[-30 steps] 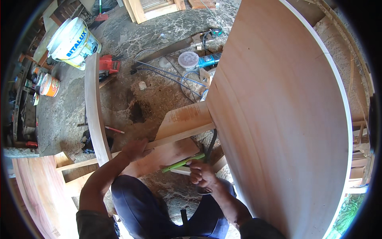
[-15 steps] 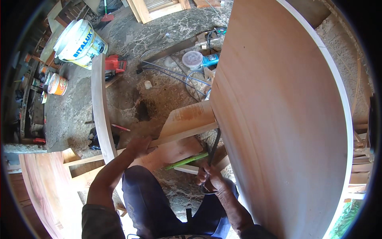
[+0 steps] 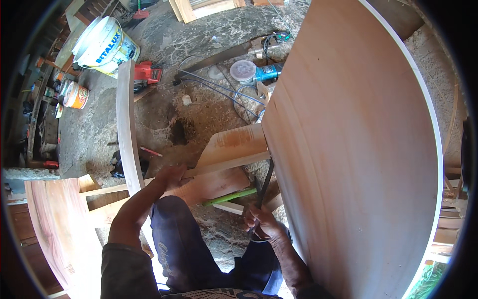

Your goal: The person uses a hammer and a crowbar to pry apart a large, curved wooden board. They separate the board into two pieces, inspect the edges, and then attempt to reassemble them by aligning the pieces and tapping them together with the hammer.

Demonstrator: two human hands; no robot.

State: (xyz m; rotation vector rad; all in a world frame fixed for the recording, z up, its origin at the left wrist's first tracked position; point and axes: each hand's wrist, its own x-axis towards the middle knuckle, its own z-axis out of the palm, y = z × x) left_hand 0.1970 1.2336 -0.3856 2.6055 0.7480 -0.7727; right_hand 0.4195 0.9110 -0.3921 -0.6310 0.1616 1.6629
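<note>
My left hand [image 3: 170, 177] is closed round a narrow wooden strip [image 3: 231, 164], which reaches right to the edge of a large brown wooden panel [image 3: 348, 144]. Between my knees, my right hand [image 3: 261, 223] grips a dark slender bar [image 3: 266, 185], probably a pry bar, with a curved lower end. The bar slants upward, its top close to where the strip meets the panel; whether it touches either one I cannot tell. Under the strip lie a broad pale board [image 3: 234, 144] and a bright green stick [image 3: 231, 196].
Left of my arm rises a long wooden rail [image 3: 125, 114]. Farther off are a large white bucket [image 3: 107, 47], a red power tool [image 3: 148, 73], a blue power tool [image 3: 267, 73], a handsaw [image 3: 219, 59] and loose cables. A red pencil [image 3: 151, 151] lies on the dusty floor.
My view has shifted slightly. My left hand still holds the strip, and my right hand still grips the bar, which keeps nearly the same slant.
</note>
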